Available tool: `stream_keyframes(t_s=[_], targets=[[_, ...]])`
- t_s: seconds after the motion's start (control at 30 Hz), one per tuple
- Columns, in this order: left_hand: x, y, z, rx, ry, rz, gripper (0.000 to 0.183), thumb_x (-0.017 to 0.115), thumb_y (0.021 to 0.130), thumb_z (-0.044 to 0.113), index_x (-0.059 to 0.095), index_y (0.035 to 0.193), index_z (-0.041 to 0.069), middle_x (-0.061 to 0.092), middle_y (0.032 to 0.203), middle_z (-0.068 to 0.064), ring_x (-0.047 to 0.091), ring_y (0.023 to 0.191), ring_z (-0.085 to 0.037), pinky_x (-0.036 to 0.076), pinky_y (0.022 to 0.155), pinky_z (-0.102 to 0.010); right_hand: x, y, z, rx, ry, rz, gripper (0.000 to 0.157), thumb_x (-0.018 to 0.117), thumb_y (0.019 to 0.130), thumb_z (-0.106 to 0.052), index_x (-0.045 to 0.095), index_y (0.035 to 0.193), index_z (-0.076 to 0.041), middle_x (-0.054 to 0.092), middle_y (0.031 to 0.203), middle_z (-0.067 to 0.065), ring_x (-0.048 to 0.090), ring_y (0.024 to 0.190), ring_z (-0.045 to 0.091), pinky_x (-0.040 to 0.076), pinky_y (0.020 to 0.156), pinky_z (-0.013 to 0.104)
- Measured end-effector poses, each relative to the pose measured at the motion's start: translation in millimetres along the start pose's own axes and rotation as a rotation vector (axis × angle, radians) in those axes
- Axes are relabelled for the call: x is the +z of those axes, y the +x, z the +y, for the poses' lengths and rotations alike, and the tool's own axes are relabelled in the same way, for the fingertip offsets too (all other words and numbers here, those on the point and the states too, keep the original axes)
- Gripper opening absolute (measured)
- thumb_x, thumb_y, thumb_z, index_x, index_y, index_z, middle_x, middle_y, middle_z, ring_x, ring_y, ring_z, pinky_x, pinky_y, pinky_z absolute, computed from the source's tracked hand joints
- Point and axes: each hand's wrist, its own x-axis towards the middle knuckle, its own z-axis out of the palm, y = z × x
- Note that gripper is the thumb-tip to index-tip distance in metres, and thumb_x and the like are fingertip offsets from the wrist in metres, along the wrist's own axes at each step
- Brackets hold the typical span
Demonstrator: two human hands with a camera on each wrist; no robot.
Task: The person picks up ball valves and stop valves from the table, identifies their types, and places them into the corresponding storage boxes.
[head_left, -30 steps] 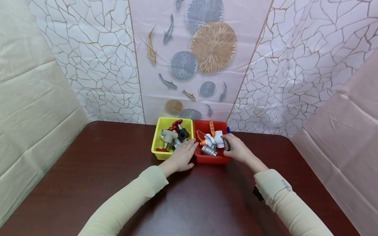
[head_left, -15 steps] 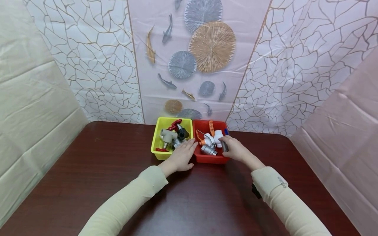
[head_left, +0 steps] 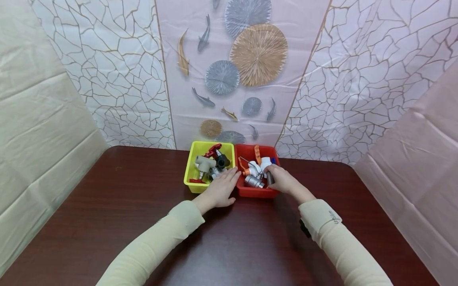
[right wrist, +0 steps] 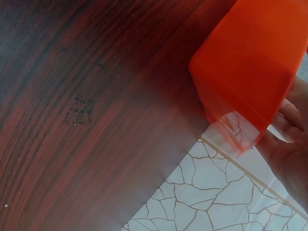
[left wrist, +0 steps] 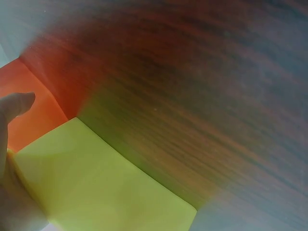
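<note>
My right hand (head_left: 284, 180) grips a dark grey valve (head_left: 270, 178) by its rounded body, inside the right side of the red bin (head_left: 257, 193). A blue handle (head_left: 273, 161) shows just beyond the fingers. Beside it in the bin lie white valves (head_left: 255, 169) with orange handles and a silver metal fitting (head_left: 254, 181). My left hand (head_left: 222, 188) rests with fingers extended across the adjoining rims of the red bin and the yellow bin (head_left: 196, 189). In the left wrist view its thumb (left wrist: 19, 103) overlaps the red wall. The right wrist view hides the valve behind the bin.
Inside the yellow bin are a grey tee-shaped valve (head_left: 205, 163), a black valve (head_left: 222, 161) and red handles (head_left: 213, 150). Both bins stand side by side near the back edge of the dark wooden table (head_left: 236, 246). A patterned cloth wall (head_left: 222, 111) rises behind them.
My right hand has moved left and slightly lower with the dark grey valve, from the red bin's right rim to inside it. The left hand stays in place on the rims.
</note>
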Motion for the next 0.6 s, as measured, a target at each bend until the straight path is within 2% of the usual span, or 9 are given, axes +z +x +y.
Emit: stream_keyframes(t_s=[0.37,0.6], targets=[[2.0,0.9,-0.3,0.024,0.022,0.013,0.082,0.068,0.085,0.029,0.024,0.147,-0.001,0.024,0.154,-0.019,0.023,0.143,-0.031,0.022,0.117,-0.04,8.3,2.7,0.5,0.007,-0.027,0.015,0.042,0.078,0.073,0.0,0.056,0.108,0.006,0.058,0.106,0.02,0.057,0.093,0.029,0.053,0.083,0.044],[2.0,0.7,0.4,0.001,0.031,0.018,0.083,0.068,0.085,0.032,0.024,0.148,0.0,0.023,0.154,-0.018,0.023,0.143,-0.029,0.021,0.117,-0.039,10.9,6.8,0.8,0.011,-0.024,0.012,0.042,0.079,0.073,-0.004,0.056,0.107,0.006,0.06,0.103,0.019,0.057,0.09,0.028,0.054,0.081,0.041]])
